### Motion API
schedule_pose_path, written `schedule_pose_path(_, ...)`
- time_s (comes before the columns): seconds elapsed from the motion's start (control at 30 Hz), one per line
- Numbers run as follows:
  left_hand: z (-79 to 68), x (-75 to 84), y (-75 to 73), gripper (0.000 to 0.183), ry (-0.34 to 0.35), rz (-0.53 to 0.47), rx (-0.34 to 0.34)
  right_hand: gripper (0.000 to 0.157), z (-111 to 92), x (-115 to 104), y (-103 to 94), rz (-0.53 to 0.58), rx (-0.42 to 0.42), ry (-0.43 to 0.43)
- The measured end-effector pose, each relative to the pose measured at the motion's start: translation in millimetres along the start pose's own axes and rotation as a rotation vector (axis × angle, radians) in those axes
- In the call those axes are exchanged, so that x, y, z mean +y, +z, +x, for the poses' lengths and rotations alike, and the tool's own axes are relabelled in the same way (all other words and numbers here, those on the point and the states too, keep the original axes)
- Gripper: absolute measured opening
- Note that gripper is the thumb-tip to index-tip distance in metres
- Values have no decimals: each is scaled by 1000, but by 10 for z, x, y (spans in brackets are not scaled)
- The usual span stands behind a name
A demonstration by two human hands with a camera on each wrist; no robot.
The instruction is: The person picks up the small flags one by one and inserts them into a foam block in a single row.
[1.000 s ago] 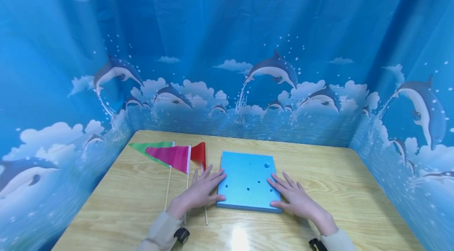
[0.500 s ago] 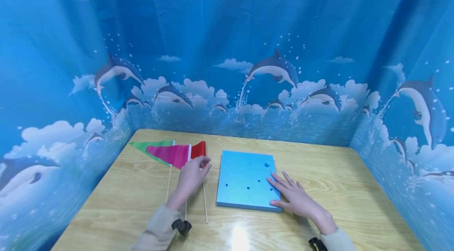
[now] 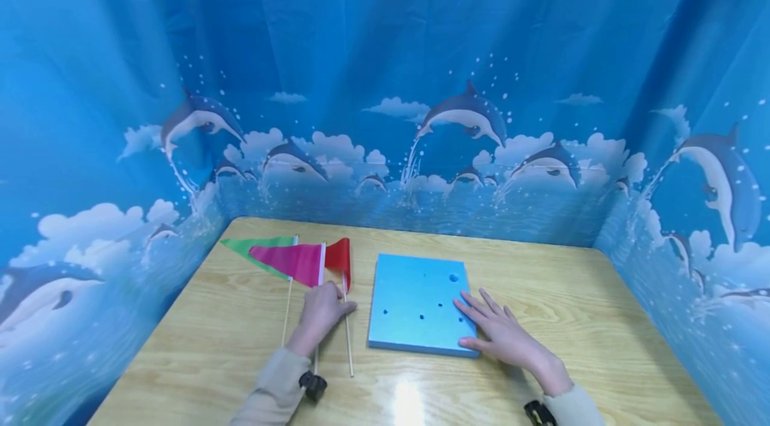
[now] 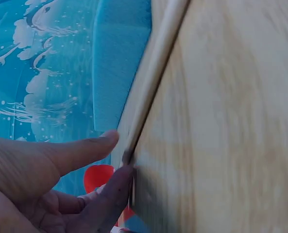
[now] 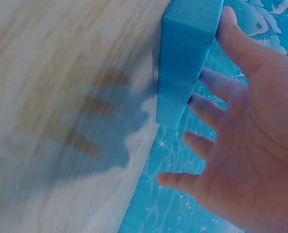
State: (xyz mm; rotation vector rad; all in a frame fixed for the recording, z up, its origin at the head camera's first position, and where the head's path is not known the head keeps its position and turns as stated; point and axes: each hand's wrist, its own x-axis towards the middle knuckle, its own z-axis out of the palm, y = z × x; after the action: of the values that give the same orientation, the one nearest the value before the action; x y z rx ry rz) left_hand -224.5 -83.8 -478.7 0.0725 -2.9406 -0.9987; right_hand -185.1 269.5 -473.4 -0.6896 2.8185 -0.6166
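Three small pennant flags lie on the left: a green flag (image 3: 259, 248), a pink flag (image 3: 297, 263) overlapping it, and a red flag (image 3: 339, 255). My left hand (image 3: 323, 309) is low over the sticks of the pink and red flags. In the left wrist view, its thumb and index finger stand slightly apart on either side of a wooden flag stick (image 4: 156, 77), the index fingertip right at it. My right hand (image 3: 505, 339), fingers spread and nearly straight, rests on the right edge of a blue foam board (image 3: 409, 285) with several holes.
All of it lies on a wood-grain table (image 3: 541, 279). A blue curtain (image 3: 385, 45) printed with dolphins encloses the back and sides. Wrist cameras (image 3: 313, 386) are strapped below both hands.
My left hand has left the board's left edge and moved left to the flag sticks, then down along them. The right hand stays on the board.
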Motion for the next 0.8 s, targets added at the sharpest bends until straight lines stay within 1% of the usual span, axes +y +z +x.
schedule_pose_path(0.07, 6, -12, 10, 45, 26, 7, -5, 72, 0, 1, 0, 3, 2, -1)
schedule_pose_path(0.1, 7, -17, 12, 45, 42, 12, 2, 72, 0, 1, 0, 3, 2, -1)
schedule_pose_path(0.17, 15, -27, 15, 43, 79, 30, 22, 73, -1, -1, 1, 3, 0, 0)
schedule_pose_path(0.23, 25, -33, 10, 36, 93, 32, 25, 73, -2, -4, -1, 4, -1, 1)
schedule_pose_path(0.33, 45, -42, -3, 24, 77, 16, 11, 73, -5, -12, -9, 5, -4, 3)
schedule_pose_path(0.43, 74, -57, -16, 11, 9, -41, -34, 72, -8, -15, -16, 8, -3, 4)
schedule_pose_path(0.5, 90, -77, -21, 7, -27, -81, -52, 72, -8, -17, -12, 4, 0, 5)
schedule_pose_path(0.6, 101, -87, -37, 11, -77, -141, -74, 72, -11, -21, -2, -5, 6, 12)
schedule_pose_path(0.7, 115, -73, -55, 16, -94, -183, -75, 72, -13, -19, 10, -18, 12, 16)
schedule_pose_path(0.73, 122, -61, -63, 16, -94, -190, -68, 72, -13, -18, 12, -22, 13, 15)
schedule_pose_path(0.8, 141, -32, -84, 17, -73, -207, -39, 72, -13, -17, 14, -26, 17, 12)
